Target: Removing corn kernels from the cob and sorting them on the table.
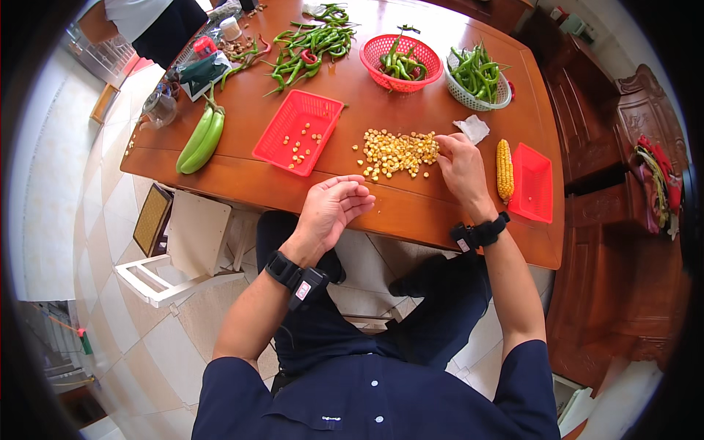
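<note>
Loose yellow corn kernels (397,153) lie in a spread pile on the wooden table (231,181). My right hand (463,168) touches the pile's right end with bent fingertips; whether it pinches a kernel cannot be told. Near the table's front edge my left hand (335,212) hovers palm up with loosely curled fingers, and nothing shows in it. Left of the pile, a red plastic basket (264,137) holds several kernels. A corn cob (504,170) with its kernels on lies to the right, against a second red basket (532,184) with a small bit inside.
Two pale green eggplants (202,140) lie at the left. Green chili peppers (316,47) are heaped farther back, beside a round red basket (374,66) and a whitish basket (467,99) of peppers. A crumpled tissue (473,129) lies behind my right hand. A person (148,25) stands at the far left.
</note>
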Demonstrator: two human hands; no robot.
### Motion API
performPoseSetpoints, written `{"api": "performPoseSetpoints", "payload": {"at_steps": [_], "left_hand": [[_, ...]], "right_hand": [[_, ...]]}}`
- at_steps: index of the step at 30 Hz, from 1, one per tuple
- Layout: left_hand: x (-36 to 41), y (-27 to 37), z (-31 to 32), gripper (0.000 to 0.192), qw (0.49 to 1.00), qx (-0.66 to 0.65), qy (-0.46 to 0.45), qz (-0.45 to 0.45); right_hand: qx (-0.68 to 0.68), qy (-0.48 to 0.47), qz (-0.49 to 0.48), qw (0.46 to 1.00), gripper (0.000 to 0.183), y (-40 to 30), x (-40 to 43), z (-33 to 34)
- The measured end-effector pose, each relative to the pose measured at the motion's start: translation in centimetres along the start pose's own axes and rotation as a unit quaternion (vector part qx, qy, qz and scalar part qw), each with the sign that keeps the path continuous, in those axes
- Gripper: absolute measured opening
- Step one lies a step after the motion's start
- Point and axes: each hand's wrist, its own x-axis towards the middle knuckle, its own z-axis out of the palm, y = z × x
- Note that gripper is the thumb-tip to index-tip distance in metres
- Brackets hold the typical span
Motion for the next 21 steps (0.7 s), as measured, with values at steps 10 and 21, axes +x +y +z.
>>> {"api": "performPoseSetpoints", "payload": {"at_steps": [10,21], "left_hand": [[-0.3,0.5,0.5,0.022,1.000,0.009,0.001,-0.013],[-0.2,0.2,0.3,0.021,1.000,0.008,0.002,-0.011]], "right_hand": [[-0.019,-0.053,0.012,0.998,0.018,-1.5,-0.3,-0.7],[-0.064,-0.011,-0.057,0.996,0.015,-2.5,0.8,0.4]]}}
